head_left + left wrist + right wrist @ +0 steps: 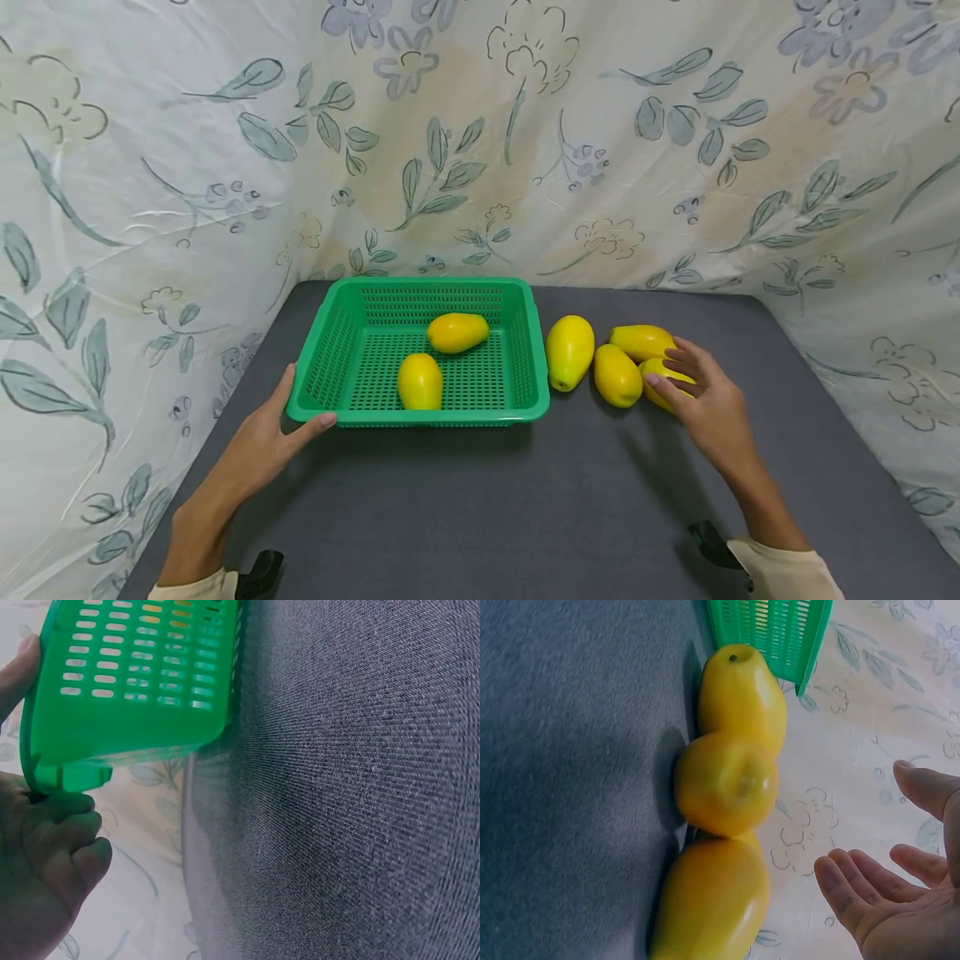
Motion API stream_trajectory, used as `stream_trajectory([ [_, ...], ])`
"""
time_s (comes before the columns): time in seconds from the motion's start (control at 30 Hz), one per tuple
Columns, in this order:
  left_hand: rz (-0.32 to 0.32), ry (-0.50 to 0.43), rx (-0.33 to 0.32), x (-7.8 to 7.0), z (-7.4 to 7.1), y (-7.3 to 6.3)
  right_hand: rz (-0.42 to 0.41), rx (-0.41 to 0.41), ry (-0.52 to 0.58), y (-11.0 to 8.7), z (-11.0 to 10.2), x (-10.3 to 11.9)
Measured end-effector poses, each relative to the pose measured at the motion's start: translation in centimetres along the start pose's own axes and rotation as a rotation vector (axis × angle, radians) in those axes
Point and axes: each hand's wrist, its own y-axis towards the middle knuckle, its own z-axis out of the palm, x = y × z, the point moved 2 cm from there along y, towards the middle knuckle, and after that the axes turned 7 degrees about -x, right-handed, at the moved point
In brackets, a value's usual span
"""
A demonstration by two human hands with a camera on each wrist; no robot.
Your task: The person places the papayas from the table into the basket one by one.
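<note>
A green plastic basket point(420, 417) with slotted walls stands on the dark table. Its front left corner is gripped by my left hand point(258, 442), the thumb on the front rim and the other fingers round the left side; the left wrist view shows fingers curled at the rim of the basket point(127, 727). Two yellow mangoes, one at the back point(457, 332) and one in front point(420, 382), lie inside. My right hand point(708, 408) hovers over the nearest loose mango point(660, 387), fingers spread and apart from the fruit in the right wrist view.
Right of the basket lie several more mangoes: a long one point(570, 353) close to the basket wall, a rounder one point(618, 377), and one behind point(641, 342). A floral cloth point(465, 192) hangs behind and beside the grey table point(480, 508).
</note>
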Motion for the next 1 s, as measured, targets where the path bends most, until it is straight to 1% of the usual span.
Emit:
stream_trajectory([
  [0.2, -0.005, 0.005, -0.002, -0.1, -0.1, 0.0, -0.001, -0.007, 0.014, -0.1, -0.4, -1.0],
  [0.4, -0.012, 0.001, 0.0, -0.2, -0.1, 0.0, -0.007, -0.014, -0.016, 0.2, -0.7, -2.0],
  [0.6, -0.016, -0.002, 0.001, -0.3, 0.0, 0.1, 0.021, -0.001, -0.06, 0.6, -1.0, -2.6],
  [0.83, 0.002, -0.003, -0.002, -0.2, 0.0, 0.0, 0.046, 0.011, -0.094, 0.9, -1.2, -3.1],
  [1.0, 0.003, 0.004, -0.004, -0.1, 0.1, -0.1, 0.084, 0.039, -0.125, 1.2, -1.0, -3.7],
])
